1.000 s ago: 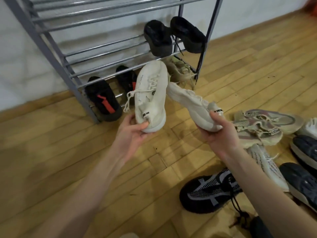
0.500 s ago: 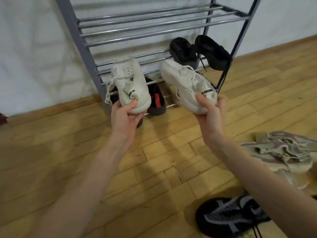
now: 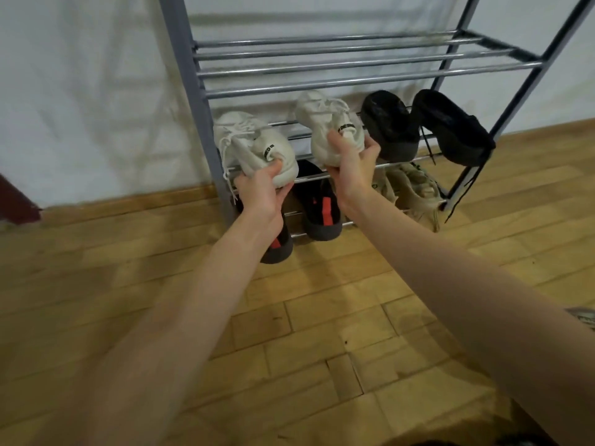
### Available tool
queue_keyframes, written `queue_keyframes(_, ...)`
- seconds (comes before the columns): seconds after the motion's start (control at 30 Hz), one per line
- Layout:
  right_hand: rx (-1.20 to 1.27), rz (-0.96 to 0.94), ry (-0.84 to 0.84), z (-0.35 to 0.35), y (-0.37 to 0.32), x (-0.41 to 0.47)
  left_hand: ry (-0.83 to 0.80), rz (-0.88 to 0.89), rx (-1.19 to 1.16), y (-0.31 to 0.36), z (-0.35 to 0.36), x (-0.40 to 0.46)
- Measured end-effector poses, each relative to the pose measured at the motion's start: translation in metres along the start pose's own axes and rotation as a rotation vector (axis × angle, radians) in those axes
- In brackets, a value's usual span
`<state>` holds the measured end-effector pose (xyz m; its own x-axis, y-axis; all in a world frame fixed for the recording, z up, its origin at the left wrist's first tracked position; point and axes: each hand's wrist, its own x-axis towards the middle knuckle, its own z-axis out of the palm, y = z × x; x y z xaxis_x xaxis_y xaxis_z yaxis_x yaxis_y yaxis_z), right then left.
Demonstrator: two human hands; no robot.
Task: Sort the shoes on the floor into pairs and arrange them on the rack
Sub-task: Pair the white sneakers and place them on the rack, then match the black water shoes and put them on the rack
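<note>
Head view: the left hand (image 3: 262, 194) grips the heel of one white sneaker (image 3: 254, 148), the right hand (image 3: 352, 165) grips its mate (image 3: 328, 123) — both knit, laced, black heel tabs — toes pointing into the rack (image 3: 322, 82) at its middle shelf, beside black shoes (image 3: 418, 127).

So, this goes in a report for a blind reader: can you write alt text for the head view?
Two hands, left and right, each hold a white sneaker by the heel at the rack's middle shelf, beside two black shoes. More shoes sit on the lowest shelf.
</note>
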<state>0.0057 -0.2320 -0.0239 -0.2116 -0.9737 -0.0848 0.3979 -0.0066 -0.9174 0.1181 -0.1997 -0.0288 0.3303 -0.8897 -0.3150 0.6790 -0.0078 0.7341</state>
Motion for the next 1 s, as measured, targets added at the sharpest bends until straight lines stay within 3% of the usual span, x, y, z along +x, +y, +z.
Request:
queue_keyframes(0.27,-0.024,0.203,-0.163,-0.023,0.002,-0.004,0.033,-0.057,0.010,0.007,-0.007,-0.006)
queue_keyframes(0.4,-0.003,0.219,-0.152,-0.049,-0.003,-0.027,0.021,-0.098,0.052,0.009,-0.010,-0.022)
queue_keyframes(0.6,-0.450,0.148,-0.046,-0.117,-0.007,-0.083,0.030,-0.176,0.459,-0.020,-0.037,-0.059)
queue_keyframes(0.7,-0.727,0.167,0.012,-0.168,-0.018,-0.100,-0.074,-0.231,0.678,-0.053,-0.046,-0.075)
queue_keyframes(0.9,-0.943,0.192,0.160,-0.271,-0.046,-0.162,-0.391,-0.298,1.004,-0.132,-0.046,-0.129)
queue_keyframes(1.0,-1.094,0.140,0.132,-0.310,-0.048,-0.205,-0.506,-0.387,1.094,-0.164,-0.048,-0.154)
